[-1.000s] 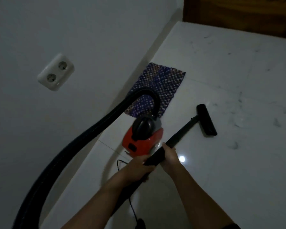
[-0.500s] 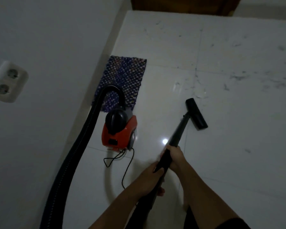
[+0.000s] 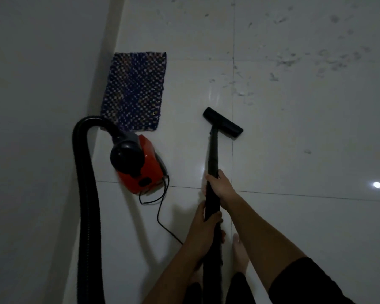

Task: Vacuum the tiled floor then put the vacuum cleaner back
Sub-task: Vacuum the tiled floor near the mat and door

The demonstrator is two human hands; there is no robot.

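A red and black canister vacuum cleaner (image 3: 138, 163) sits on the white tiled floor (image 3: 294, 132) beside the wall. Its thick black hose (image 3: 86, 194) arches up from the canister and runs down the left of the view. I hold the black wand (image 3: 213, 154) with both hands: my right hand (image 3: 219, 185) grips it higher up, my left hand (image 3: 206, 218) grips it just below. The black floor nozzle (image 3: 223, 122) lies flat on the tiles ahead of me. Dust and debris (image 3: 294, 62) speckle the floor at the upper right.
A blue patterned mat (image 3: 134, 91) lies against the white wall (image 3: 37, 106) beyond the canister. The black power cord (image 3: 160, 207) loops from the canister across the floor towards my bare feet (image 3: 239, 253). A light glare (image 3: 377, 184) shines on the tile at right.
The view has swung down and left; the wall socket and wooden door have left the frame. The wand now points straight ahead and the nozzle lies nearer the mat. Both hands keep their grip.
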